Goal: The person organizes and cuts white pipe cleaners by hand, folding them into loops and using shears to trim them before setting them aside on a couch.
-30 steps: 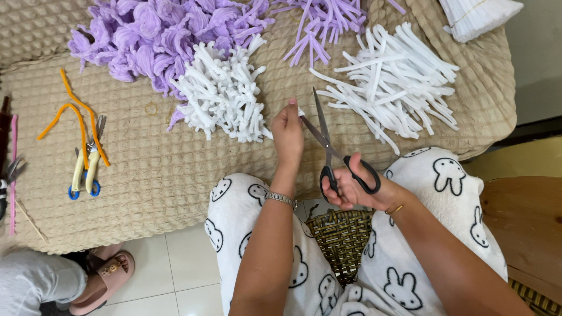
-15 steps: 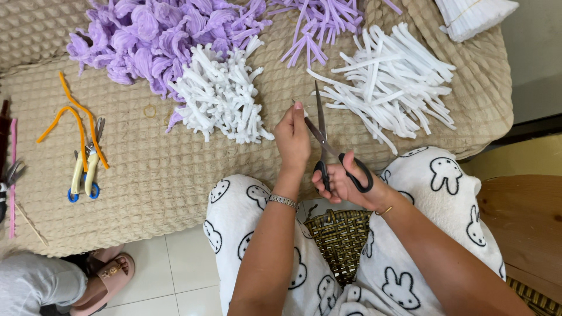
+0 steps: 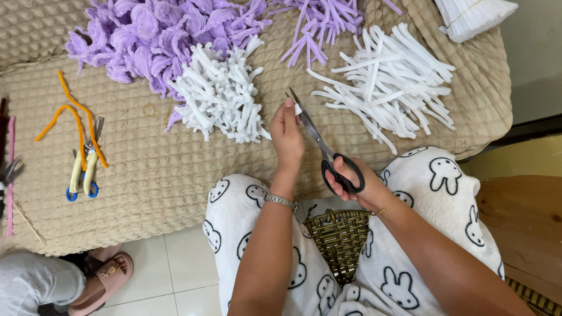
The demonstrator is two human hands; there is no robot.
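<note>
Head view, entry going near to far. Nearest you, between your knees in rabbit-print trousers, sits a woven basket; at near left another person's sandalled foot rests on the tiled floor.

Your right hand has thumb and fingers through the loops of the black-handled scissors, closed firmly round the handles. The blades run up and to the left from that hand, their long axis pointing far-left toward your left hand. The blades look nearly together, though I cannot tell whether they are fully closed.

Your left hand is pinched shut on a short white pipe-cleaner piece, held at the fingertips; only a small stub shows above them. The piece lies just at the blade tips, touching or all but touching (too small to say which). So the piece is far-left of the scissor grip, along the blade line, and the left hand is the nearer one to it.

Farther out on the tan quilted cover: at left, yellow-handled snips with orange pipe cleaners lying over them. Just beyond your left hand is a heap of curled white pieces; to the right, a loose pile of straight white lengths. Farthest, purple curled pieces and straight purple lengths.
</note>
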